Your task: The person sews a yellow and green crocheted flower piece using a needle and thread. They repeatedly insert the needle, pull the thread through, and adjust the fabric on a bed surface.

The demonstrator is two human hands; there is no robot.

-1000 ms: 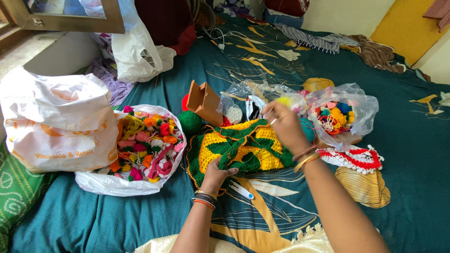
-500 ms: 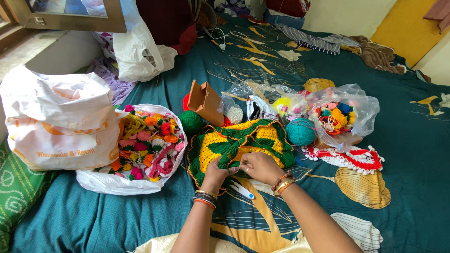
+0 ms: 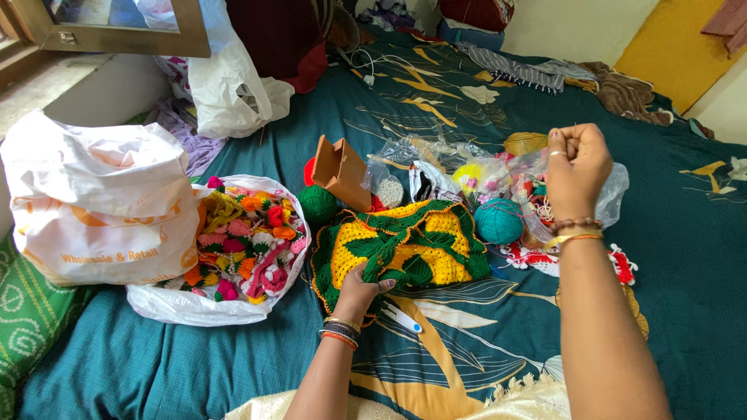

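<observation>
Head view: white printed bag (image 3: 101, 202) beside open flower-filled bag (image 3: 233, 257).

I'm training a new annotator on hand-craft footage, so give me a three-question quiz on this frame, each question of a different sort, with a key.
1. True or false: the left hand grips the edge of the yellow and green crochet piece.
2. Multiple choice: the right hand is A) flat on the bedsheet, B) raised in a closed fist above the clear plastic bag, C) inside the white bag of woollen flowers.
3. Fill in: the ball of yarn just right of the crochet piece is ____ in colour.

Key: 1 true; 2 B; 3 teal.
</observation>
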